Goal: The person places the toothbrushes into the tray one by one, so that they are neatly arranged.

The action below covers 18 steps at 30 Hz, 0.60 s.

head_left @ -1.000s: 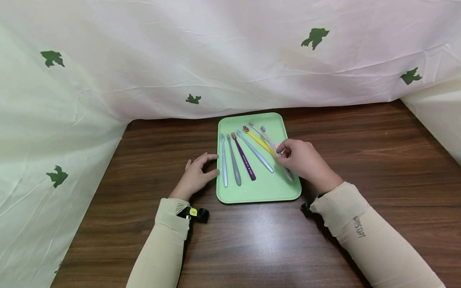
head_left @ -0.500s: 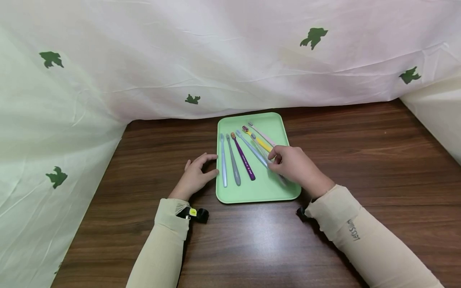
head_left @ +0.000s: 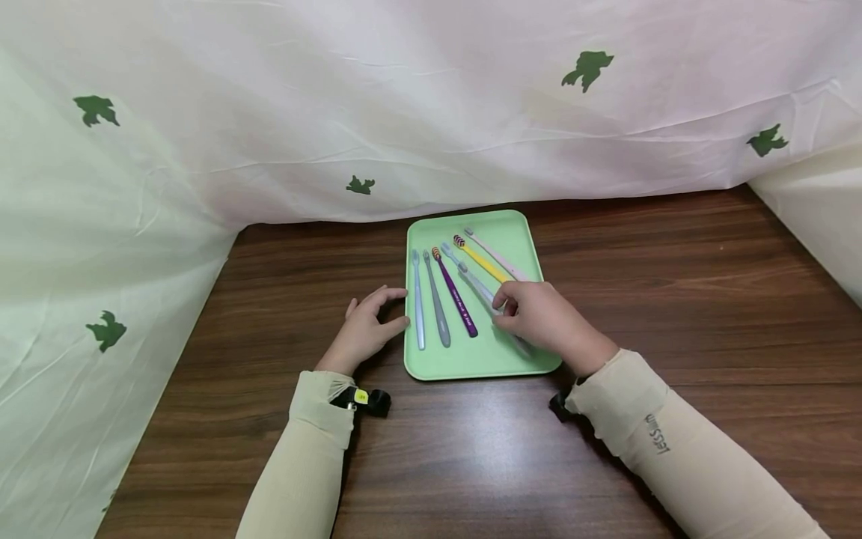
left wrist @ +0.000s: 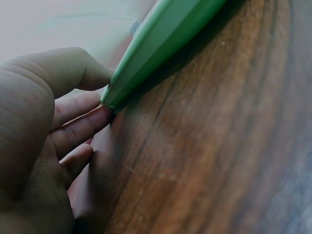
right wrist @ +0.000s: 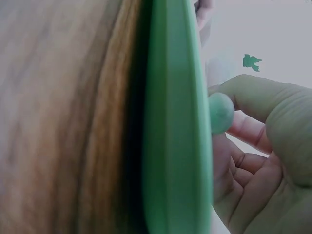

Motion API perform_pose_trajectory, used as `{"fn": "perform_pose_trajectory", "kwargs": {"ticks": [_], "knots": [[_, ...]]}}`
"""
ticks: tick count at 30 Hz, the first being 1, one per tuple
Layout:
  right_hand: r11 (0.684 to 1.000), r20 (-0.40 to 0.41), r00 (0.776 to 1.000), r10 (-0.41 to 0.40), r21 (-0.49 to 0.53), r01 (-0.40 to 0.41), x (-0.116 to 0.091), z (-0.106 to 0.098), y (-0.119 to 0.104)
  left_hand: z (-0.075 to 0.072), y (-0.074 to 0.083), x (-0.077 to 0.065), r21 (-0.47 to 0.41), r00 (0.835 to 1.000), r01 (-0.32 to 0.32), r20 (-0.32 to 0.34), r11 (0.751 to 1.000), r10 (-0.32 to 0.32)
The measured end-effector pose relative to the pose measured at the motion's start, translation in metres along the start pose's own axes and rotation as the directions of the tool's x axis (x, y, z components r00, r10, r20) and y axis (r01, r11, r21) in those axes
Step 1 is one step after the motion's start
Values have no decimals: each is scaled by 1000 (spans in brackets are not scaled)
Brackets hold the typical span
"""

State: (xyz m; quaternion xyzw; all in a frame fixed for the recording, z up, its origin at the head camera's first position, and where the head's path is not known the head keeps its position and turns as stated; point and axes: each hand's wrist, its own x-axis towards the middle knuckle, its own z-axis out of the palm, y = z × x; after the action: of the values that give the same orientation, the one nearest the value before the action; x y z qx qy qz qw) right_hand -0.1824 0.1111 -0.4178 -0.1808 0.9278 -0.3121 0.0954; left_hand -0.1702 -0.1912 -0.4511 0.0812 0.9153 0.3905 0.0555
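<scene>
My right hand (head_left: 548,320) pinches a pale grey toothbrush (head_left: 477,284) between thumb and fingers, over the right half of a light green tray (head_left: 465,365). That toothbrush overlaps a light blue toothbrush (head_left: 451,253), hiding most of its handle. Its rounded handle end (right wrist: 222,113) shows beside the thumb in the right wrist view. At the tray's left edge, my left hand (head_left: 362,329) touches the rim with extended fingers and thumb. Beyond the right hand lie a yellow toothbrush (head_left: 483,262) and a pale pink toothbrush (head_left: 494,254), their lower ends partly covered by it.
Further left in the tray, a blue toothbrush (head_left: 419,303), a grey toothbrush (head_left: 438,303) and a purple toothbrush (head_left: 458,299) lie apart, handles toward me. Under the tray is a dark wooden table (head_left: 673,299). A white cloth (head_left: 458,112) with green bird shapes hangs behind it.
My right hand has moved left and toward me with the pale grey toothbrush, away from the pale pink one and across to the light blue one. The left hand stays put.
</scene>
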Motion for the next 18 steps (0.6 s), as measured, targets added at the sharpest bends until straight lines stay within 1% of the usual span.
{"fn": "perform_pose_trajectory", "kwargs": {"ticks": [10,18], "knots": [[1000,35,999,-14,-4,14,1,5,-4,-1,1,-1,1,1000,7,-3,1000,-7],[1000,24,999,-22,-12,22,0,6,-2,0,1,-1,2,1000,11,-1,1000,-11]]}}
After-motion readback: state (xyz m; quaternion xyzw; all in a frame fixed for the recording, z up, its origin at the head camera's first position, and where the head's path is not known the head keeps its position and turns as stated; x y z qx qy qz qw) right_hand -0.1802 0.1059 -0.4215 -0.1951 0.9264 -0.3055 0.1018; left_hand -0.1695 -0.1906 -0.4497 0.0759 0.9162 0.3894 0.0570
